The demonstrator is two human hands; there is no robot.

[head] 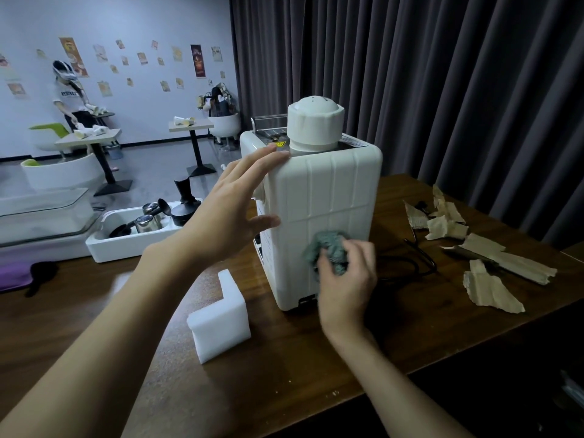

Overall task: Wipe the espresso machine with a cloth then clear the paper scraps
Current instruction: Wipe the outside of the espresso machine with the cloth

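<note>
A white espresso machine [328,197] stands on the brown wooden table [284,358], its ribbed back panel facing me and a round white cap on top. My left hand [234,207] lies with straight fingers against the machine's left edge, fingertips near the top corner. My right hand [346,279] grips a crumpled grey-green cloth [328,248] and presses it against the lower part of the back panel. Several torn brown paper scraps [493,270] lie on the table to the right of the machine.
A white L-shaped foam block [221,317] stands on the table left of the machine. A black power cord [420,257] loops behind the machine. A white foam tray [136,232] with metal jugs sits past the table's left edge. Dark curtains hang behind.
</note>
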